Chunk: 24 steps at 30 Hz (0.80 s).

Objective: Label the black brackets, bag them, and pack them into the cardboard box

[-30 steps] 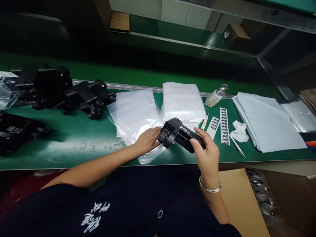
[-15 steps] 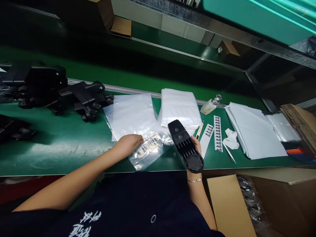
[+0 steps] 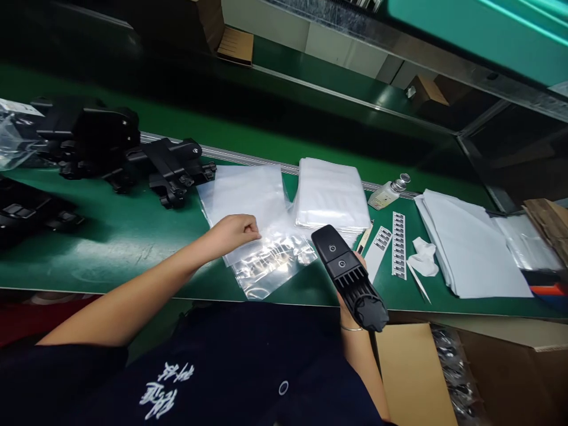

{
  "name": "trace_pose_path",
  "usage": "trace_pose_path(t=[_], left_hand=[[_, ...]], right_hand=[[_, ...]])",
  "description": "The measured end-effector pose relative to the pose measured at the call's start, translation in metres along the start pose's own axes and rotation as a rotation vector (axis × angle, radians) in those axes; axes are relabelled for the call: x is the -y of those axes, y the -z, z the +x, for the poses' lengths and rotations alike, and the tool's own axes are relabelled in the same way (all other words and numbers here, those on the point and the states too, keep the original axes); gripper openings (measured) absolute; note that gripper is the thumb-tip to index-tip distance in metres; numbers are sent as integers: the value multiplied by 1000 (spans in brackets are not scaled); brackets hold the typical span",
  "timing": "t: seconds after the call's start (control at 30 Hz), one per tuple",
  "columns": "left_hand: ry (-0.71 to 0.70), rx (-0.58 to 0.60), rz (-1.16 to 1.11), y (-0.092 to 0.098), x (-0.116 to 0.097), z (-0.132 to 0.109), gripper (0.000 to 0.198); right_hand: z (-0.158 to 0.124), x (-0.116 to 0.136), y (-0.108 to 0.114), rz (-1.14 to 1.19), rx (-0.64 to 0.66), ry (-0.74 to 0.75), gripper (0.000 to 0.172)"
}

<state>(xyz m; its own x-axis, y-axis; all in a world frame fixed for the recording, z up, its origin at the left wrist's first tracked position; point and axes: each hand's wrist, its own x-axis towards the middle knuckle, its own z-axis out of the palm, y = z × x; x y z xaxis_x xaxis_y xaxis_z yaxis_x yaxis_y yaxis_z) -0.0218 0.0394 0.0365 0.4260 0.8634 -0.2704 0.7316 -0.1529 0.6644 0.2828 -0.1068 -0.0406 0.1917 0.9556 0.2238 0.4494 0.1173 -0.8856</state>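
Observation:
A long black plastic part [image 3: 344,263] with two screw holes, a ribbed middle and a round end is in my right hand [image 3: 347,307], which grips it from below near the bench's front edge. Most of those fingers are behind the part. My left hand [image 3: 237,234] is closed in a fist over clear plastic bags [image 3: 266,269] lying flat on the green bench. Whether it pinches anything is hidden. Just beyond the black part sits a thick stack of folded white bags [image 3: 328,192].
Black assemblies [image 3: 173,168] stand to the left. On the right are a pump bottle [image 3: 388,192], a label strip [image 3: 399,245], crumpled tissue [image 3: 423,257], tweezers [image 3: 418,284] and white sheets [image 3: 474,248]. An open carton [image 3: 412,378] stands below the bench edge.
The view has shifted, so bench items appear farther right. My left hand has moved up and away from the bag's near end. The black part has come slightly nearer my body.

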Motion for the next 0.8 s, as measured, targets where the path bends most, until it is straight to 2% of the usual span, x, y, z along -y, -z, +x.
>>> trace_pose_path(t=[0.07,0.13,0.23,0.3,0.4,0.6,0.7,0.8], left_hand=[[-42,65,-91,-14,-10,0,23],[-56,219,-194,-36,-17,2,23],[-53,425,-292,-67,-24,6,18],[-89,477,-313,-78,-28,7,15],[-125,425,-216,-80,-33,3,18],[-187,173,145,-74,-49,-13,22],[-280,183,290,-73,-58,-16,23],[-346,240,294,-66,-62,-20,20]], right_hand=[[2,2,15,85,-54,4,59],[6,9,29,164,-34,25,56],[11,24,41,163,177,52,50],[13,32,41,111,330,48,45],[9,33,38,60,419,45,42],[0,23,39,-99,347,57,37],[1,26,33,-140,392,123,35],[2,29,25,-141,371,138,34]])
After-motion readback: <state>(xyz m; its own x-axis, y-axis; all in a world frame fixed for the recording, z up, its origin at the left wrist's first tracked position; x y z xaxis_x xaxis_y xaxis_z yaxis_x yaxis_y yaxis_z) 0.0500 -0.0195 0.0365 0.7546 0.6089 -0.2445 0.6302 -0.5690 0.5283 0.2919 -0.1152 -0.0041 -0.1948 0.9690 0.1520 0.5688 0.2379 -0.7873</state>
